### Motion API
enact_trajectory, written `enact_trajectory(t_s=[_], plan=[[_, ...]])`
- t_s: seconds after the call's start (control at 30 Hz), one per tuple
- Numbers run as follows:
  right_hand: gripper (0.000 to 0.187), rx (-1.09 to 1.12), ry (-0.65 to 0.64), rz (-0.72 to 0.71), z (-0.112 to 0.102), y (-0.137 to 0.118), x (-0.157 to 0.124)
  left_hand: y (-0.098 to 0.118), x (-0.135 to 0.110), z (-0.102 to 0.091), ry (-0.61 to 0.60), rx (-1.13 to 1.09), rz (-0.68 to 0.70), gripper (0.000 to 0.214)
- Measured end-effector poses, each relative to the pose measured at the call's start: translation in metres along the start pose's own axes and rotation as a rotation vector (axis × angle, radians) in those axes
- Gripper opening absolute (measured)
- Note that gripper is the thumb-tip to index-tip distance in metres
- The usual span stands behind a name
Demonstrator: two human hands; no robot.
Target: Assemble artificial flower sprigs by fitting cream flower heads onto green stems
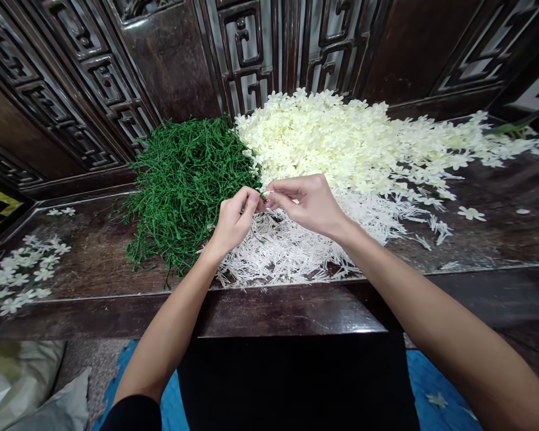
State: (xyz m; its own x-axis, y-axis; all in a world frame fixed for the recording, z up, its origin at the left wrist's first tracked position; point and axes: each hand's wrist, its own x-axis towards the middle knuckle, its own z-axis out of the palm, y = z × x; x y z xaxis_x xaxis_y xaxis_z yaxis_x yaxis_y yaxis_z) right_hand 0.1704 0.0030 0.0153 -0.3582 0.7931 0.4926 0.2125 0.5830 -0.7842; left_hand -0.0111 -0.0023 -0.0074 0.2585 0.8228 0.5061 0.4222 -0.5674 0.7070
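My left hand [239, 218] is closed in a pinch, thumb against fingers, with a bit of a green plastic stem showing at its fingertips. Fingertip to fingertip with it, my right hand [309, 205] pinches a small whitish piece, mostly hidden by the fingers. Beside my left hand lies a heap of green artificial stems [184, 173]. Under both hands spreads a pile of thin white plastic sprigs [287, 251]. Behind my right hand rises a large mound of cream-white artificial flowers [332, 137].
A carved dark wooden backrest [170, 66] stands behind the piles on the wooden bench seat [498, 227]. Loose white flowers [27, 269] lie at the far left. Pale sacks [22, 383] rest on the floor at lower left, near blue material [444, 383].
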Motion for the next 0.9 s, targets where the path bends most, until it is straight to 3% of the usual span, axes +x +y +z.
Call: enact_trajectory(t_s=[0.17, 0.37, 0.57, 0.7, 0.9], plan=[[0.025, 0.041, -0.056, -0.055, 0.002, -0.004, -0.001, 0.0, 0.001, 0.006, 0.023, -0.139, -0.075, 0.042], [0.028, -0.031, -0.054, -0.112, 0.001, -0.005, 0.0, 0.003, 0.004, 0.006, -0.014, -0.232, -0.061, 0.046], [0.011, 0.147, 0.006, 0.046, 0.001, -0.005, -0.001, 0.006, 0.005, -0.001, 0.001, -0.216, -0.05, 0.045], [0.012, 0.118, -0.024, 0.026, 0.001, -0.005, -0.001, 0.004, 0.004, -0.002, 0.006, -0.243, -0.062, 0.047], [0.021, 0.111, -0.094, -0.102, 0.001, -0.005, 0.0, 0.0, 0.005, 0.009, -0.018, -0.572, -0.221, 0.056]])
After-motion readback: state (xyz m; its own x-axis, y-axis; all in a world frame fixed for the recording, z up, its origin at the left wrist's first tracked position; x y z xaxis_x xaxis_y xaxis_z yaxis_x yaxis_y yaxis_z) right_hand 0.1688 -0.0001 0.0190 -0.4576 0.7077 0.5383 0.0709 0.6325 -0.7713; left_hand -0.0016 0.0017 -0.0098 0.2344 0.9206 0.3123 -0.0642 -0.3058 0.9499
